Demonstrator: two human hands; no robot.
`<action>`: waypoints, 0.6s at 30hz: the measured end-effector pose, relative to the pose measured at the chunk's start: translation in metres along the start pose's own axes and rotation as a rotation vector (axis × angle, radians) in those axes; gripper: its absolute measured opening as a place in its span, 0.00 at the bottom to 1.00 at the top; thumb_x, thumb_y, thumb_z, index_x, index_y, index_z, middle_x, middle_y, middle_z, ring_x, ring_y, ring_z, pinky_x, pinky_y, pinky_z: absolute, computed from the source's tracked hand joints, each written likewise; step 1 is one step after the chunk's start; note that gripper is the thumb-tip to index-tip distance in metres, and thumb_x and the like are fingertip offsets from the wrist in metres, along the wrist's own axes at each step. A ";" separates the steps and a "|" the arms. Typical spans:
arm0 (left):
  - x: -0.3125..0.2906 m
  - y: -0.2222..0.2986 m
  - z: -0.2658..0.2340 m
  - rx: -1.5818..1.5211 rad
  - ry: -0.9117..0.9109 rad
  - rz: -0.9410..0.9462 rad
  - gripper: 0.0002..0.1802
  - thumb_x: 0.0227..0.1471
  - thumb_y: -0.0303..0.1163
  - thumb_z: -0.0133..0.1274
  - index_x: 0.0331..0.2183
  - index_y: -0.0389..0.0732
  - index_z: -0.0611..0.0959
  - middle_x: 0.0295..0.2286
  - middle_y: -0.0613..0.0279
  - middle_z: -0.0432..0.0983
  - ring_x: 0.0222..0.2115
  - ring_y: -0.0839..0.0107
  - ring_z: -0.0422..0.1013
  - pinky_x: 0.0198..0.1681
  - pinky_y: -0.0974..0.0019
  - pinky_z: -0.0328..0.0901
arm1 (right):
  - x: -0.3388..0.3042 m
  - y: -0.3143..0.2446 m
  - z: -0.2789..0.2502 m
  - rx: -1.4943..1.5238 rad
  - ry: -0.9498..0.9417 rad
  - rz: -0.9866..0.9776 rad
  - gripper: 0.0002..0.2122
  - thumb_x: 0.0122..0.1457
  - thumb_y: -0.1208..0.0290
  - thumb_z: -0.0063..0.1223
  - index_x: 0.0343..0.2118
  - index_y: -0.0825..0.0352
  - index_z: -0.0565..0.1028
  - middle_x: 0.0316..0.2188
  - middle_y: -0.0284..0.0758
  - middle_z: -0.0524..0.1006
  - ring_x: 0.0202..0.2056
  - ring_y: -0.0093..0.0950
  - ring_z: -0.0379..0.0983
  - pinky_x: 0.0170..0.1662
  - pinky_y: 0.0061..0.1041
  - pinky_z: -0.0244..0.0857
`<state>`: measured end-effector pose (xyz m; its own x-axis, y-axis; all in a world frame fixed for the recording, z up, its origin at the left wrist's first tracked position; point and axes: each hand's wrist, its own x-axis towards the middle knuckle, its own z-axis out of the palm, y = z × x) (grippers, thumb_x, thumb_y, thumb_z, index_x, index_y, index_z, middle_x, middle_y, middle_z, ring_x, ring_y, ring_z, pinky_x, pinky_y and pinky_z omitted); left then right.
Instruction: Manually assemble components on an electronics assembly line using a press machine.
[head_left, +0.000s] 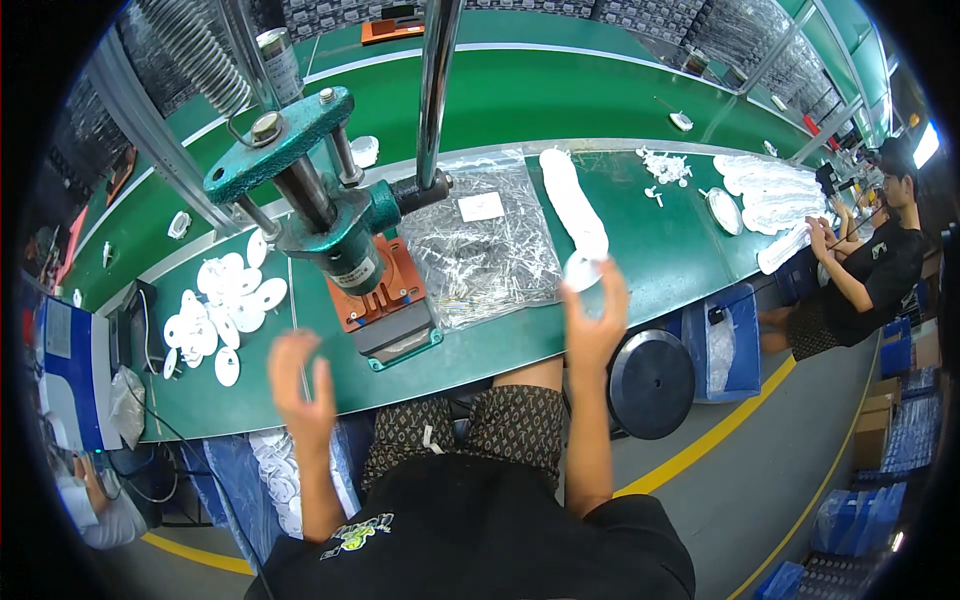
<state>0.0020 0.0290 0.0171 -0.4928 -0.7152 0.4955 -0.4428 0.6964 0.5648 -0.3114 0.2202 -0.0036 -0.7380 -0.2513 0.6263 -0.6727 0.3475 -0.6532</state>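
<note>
My right hand (pixel 597 318) pinches a white disc (pixel 582 270) at the near end of a long overlapping row of white discs (pixel 572 200) on the green bench. My left hand (pixel 303 385) is over the bench's front edge with thumb and fingers apart, holding nothing. Between my hands stands a green hand press (pixel 330 235) with a spring and a steel column. An orange fixture (pixel 400 275) sits on its base, under the press head; what lies in the fixture is hidden. Left of the press, loose white discs (pixel 215 310) lie in a scattered heap.
A clear plastic bag of small metal pins (pixel 480 265) lies right of the press. Farther right are small white parts (pixel 665 168) and more disc rows (pixel 775 190), near a seated co-worker (pixel 875 250). A round black stool (pixel 651 385) and a blue bin (pixel 735 345) stand below the bench.
</note>
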 end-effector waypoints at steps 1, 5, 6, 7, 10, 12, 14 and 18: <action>0.003 -0.024 -0.002 0.251 0.094 -0.032 0.25 0.58 0.40 0.54 0.52 0.35 0.77 0.55 0.45 0.68 0.59 0.49 0.62 0.63 0.50 0.53 | 0.017 0.014 -0.002 -0.133 -0.003 0.076 0.22 0.50 0.72 0.67 0.49 0.69 0.75 0.52 0.46 0.73 0.52 0.44 0.69 0.57 0.39 0.62; -0.009 -0.095 -0.008 0.797 0.156 -0.234 0.28 0.59 0.41 0.53 0.55 0.34 0.72 0.60 0.44 0.61 0.61 0.47 0.55 0.66 0.48 0.47 | 0.037 0.062 0.005 -0.225 -0.149 0.165 0.21 0.52 0.65 0.66 0.49 0.66 0.77 0.52 0.46 0.74 0.54 0.44 0.68 0.58 0.40 0.61; -0.012 -0.102 -0.009 0.730 0.120 -0.288 0.28 0.60 0.41 0.52 0.56 0.34 0.71 0.59 0.44 0.62 0.61 0.47 0.56 0.65 0.47 0.47 | 0.037 0.064 0.007 -0.278 -0.146 0.163 0.21 0.52 0.64 0.66 0.48 0.66 0.78 0.52 0.46 0.74 0.54 0.43 0.68 0.57 0.40 0.61; -0.013 -0.106 -0.008 0.662 0.085 -0.342 0.28 0.60 0.41 0.52 0.57 0.34 0.70 0.58 0.44 0.62 0.60 0.47 0.57 0.65 0.47 0.47 | 0.038 0.064 0.009 -0.331 -0.143 0.160 0.20 0.52 0.63 0.66 0.47 0.66 0.79 0.51 0.45 0.75 0.54 0.43 0.68 0.57 0.39 0.61; -0.009 -0.096 -0.014 0.528 0.037 -0.257 0.26 0.61 0.37 0.51 0.57 0.34 0.71 0.58 0.44 0.63 0.60 0.48 0.58 0.64 0.48 0.49 | 0.039 0.067 0.009 -0.383 -0.159 0.109 0.22 0.51 0.62 0.67 0.48 0.65 0.78 0.50 0.45 0.75 0.53 0.42 0.69 0.56 0.39 0.62; -0.005 -0.090 -0.015 0.418 0.046 -0.270 0.25 0.60 0.35 0.51 0.56 0.34 0.71 0.58 0.44 0.63 0.59 0.48 0.58 0.63 0.49 0.51 | 0.042 0.069 0.011 -0.377 -0.160 0.099 0.23 0.51 0.61 0.67 0.49 0.66 0.77 0.50 0.44 0.75 0.52 0.42 0.69 0.55 0.39 0.62; -0.006 -0.090 -0.016 0.308 0.057 -0.281 0.24 0.60 0.32 0.50 0.56 0.34 0.71 0.58 0.44 0.63 0.58 0.48 0.59 0.62 0.50 0.53 | 0.046 0.071 0.012 -0.369 -0.160 0.089 0.25 0.50 0.61 0.67 0.50 0.67 0.76 0.49 0.44 0.75 0.52 0.42 0.69 0.55 0.39 0.62; -0.011 -0.085 -0.016 0.399 0.181 -0.213 0.23 0.59 0.28 0.51 0.55 0.34 0.71 0.56 0.46 0.66 0.57 0.48 0.62 0.61 0.53 0.55 | 0.051 0.074 0.016 -0.351 -0.151 0.102 0.29 0.48 0.57 0.69 0.50 0.69 0.73 0.47 0.42 0.75 0.50 0.42 0.69 0.54 0.40 0.61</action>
<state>0.0568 -0.0228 -0.0258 -0.2381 -0.8183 0.5232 -0.7898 0.4766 0.3860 -0.4000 0.2184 -0.0267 -0.8174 -0.3207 0.4786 -0.5555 0.6590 -0.5071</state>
